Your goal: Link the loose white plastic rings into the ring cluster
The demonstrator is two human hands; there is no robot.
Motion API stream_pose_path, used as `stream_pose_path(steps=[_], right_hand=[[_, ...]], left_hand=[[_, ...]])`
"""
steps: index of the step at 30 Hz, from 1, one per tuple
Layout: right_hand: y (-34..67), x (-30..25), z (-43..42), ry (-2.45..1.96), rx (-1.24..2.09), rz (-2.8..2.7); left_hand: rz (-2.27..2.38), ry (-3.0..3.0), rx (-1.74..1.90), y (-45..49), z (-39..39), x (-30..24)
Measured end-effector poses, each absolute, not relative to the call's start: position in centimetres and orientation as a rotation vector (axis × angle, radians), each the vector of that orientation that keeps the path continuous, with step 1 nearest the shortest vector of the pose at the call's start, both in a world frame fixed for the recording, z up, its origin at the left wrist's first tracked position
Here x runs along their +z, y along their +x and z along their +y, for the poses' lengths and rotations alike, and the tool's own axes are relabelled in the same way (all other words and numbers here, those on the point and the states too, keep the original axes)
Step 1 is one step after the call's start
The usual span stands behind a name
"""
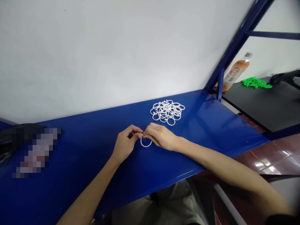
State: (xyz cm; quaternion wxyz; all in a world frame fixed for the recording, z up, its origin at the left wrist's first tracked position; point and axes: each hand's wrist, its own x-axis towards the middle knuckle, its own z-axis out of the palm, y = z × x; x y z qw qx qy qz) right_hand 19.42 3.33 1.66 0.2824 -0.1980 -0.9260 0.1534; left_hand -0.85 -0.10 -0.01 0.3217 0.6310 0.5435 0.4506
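White ring, top hidden by hands.

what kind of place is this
Likely a small workshop or assembly station: a blue metal bench against a plain wall, a pile of white rings, and both hands pinching one ring.

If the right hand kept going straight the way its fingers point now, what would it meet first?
The right hand points left, toward the left hand. Both pinch the top of one thin white plastic ring, so it would most likely meet the left fingertips first, nearly touching already.
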Motion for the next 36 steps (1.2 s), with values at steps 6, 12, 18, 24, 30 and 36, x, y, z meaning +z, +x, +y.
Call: stream_pose_path(steps=[6,12,18,24,30,36], right_hand=[[19.8,1.3,3.4,-0.453,0.194,-2.543],[19.1,0.9,4.0,-0.594,0.379,-2.359],[19.0,1.7,4.2,-0.846,0.805,-2.159],[20.3,1.5,4.9,-0.589,0.605,-2.355],[20.6,1.5,5.3,-0.514,0.506,-2.458],[21.1,2.3,6.3,-0.641,0.447,-2.408]], left_hand=[[1.337,1.631,1.152,-0.8,-0.3,0.2],[1.400,1.678,1.220,-0.4,0.0,0.5],[1.410,1.717,1.331,-0.3,0.2,1.1],[1.344,1.820,1.097,-0.6,-0.6,0.9],[1.332,1.848,1.107,-0.6,-0.8,1.0],[1.423,1.853,1.077,-0.8,-0.4,1.2]])
